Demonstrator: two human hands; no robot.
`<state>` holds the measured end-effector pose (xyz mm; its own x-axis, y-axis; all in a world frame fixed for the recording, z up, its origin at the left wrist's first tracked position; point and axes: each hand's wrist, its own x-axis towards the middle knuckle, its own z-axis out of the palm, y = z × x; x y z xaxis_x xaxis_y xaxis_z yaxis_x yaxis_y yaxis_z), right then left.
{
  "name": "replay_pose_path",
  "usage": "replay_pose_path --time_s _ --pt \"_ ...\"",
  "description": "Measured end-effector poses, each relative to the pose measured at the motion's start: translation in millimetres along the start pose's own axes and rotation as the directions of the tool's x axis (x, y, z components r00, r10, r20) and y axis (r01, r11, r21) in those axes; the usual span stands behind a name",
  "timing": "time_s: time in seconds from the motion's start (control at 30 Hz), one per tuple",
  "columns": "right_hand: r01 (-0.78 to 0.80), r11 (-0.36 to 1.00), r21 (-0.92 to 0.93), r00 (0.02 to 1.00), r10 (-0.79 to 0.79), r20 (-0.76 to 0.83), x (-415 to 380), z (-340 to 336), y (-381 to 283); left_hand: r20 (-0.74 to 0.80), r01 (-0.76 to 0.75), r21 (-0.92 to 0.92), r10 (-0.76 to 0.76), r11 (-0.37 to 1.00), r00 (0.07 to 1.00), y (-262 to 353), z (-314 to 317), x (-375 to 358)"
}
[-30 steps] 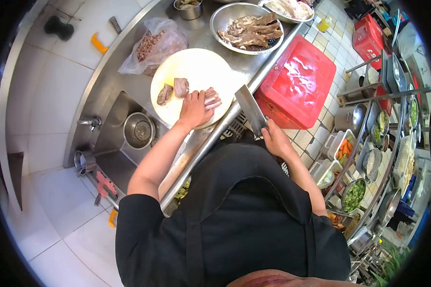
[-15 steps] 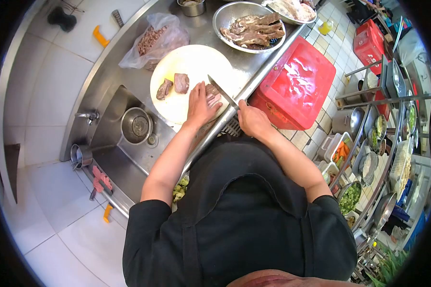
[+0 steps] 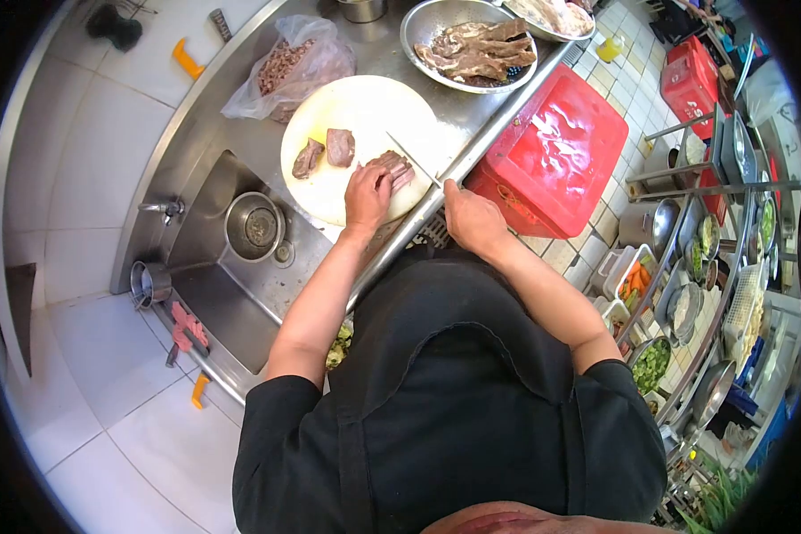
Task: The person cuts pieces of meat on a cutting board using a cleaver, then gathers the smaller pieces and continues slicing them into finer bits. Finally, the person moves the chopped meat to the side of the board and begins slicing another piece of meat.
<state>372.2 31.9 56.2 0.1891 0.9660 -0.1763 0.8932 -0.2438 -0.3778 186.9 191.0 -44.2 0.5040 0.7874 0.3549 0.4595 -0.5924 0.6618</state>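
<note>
On the round white cutting board lies a piece of meat cut into strips. My left hand is at its near left side, fingers bent and closed against it. My right hand grips a knife by its handle, which my fingers hide. The blade points away and to the left, just right of the strips, apart from them. Two more chunks of meat, a squarish one and a smaller one, rest on the board's left part.
Behind the board are a plastic bag of chopped meat and a steel colander holding large meat pieces. A sink with a steel pot lies left. A red lidded bin stands right of the counter edge, with food shelves beyond.
My left hand has drawn back a little and its fingers have curled, exposing more of the strips. The knife has shifted slightly right, away from the meat.
</note>
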Motion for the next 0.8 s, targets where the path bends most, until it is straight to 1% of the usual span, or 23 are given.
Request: replay_pose_path --time_s 0.03,0.1,0.13,0.2,0.23,0.3,0.33,0.4,0.53,0.6,0.63,0.73,0.8 --pt "-0.001 1.0 -0.001 1.0 0.001 0.0 0.2 0.1 0.2 0.0 0.0 -0.002 0.0 1.0 1.0 3.2 -0.5 2.2" --pt "0.007 0.999 0.044 1.0 -0.008 0.017 0.5 1.4 0.0 -0.126 -0.029 -0.006 0.028 1.0 0.992 8.7 -0.3 7.1" --pt "0.005 0.999 0.044 1.0 -0.006 0.016 1.4 3.3 0.2 -0.124 -0.03 -0.007 0.029 1.0 0.992 6.6 1.5 9.5" --pt "0.008 0.999 0.048 1.0 -0.008 -0.002 3.9 4.5 -1.1 0.125 0.084 -0.033 -0.079 0.996 0.989 3.0 4.7 14.6" --pt "0.007 0.999 0.046 1.0 -0.007 -0.001 3.4 2.2 -2.2 0.125 0.085 -0.035 -0.08 0.996 0.989 1.8 7.3 14.3" --pt "0.009 0.997 0.083 0.998 -0.004 -0.069 0.7 -6.7 -6.3 0.068 0.039 -0.008 -0.039 0.999 0.997 4.6 10.3 14.7" --pt "0.006 0.996 0.084 0.998 0.0 -0.063 -0.4 -12.5 -9.4 0.073 0.044 -0.01 -0.043 0.999 0.996 7.8 9.7 15.0" --pt "0.028 0.996 0.089 0.998 -0.024 -0.05 -3.3 -23.2 -16.8 0.021 -0.012 0.03 0.012 0.999 1.0 13.3 8.4 16.2" --pt "0.024 0.996 0.091 1.0 -0.023 -0.006 1.9 -21.8 -22.7 0.053 -0.01 0.061 0.007 0.998 0.999 14.7 13.4 16.8" --pt "0.062 0.995 0.075 0.996 -0.057 -0.061 4.6 -17.1 -22.1 0.042 -0.018 0.079 0.015 0.997 0.999 14.2 15.6 16.0" --pt "0.053 0.996 0.077 0.997 -0.049 -0.053 5.3 -18.2 -22.9 0.024 -0.028 0.101 0.026 0.994 0.999 14.2 16.9 15.5" --pt "0.038 0.997 0.065 0.999 -0.038 0.004 8.4 -28.7 -27.3 0.036 -0.057 0.126 0.053 0.99 0.998 8.3 20.1 16.0" --pt "-0.011 0.996 0.09 0.995 0.002 0.097 13.0 -34.0 -30.3 0.035 -0.045 0.129 0.041 0.991 0.999 6.7 23.6 14.8"
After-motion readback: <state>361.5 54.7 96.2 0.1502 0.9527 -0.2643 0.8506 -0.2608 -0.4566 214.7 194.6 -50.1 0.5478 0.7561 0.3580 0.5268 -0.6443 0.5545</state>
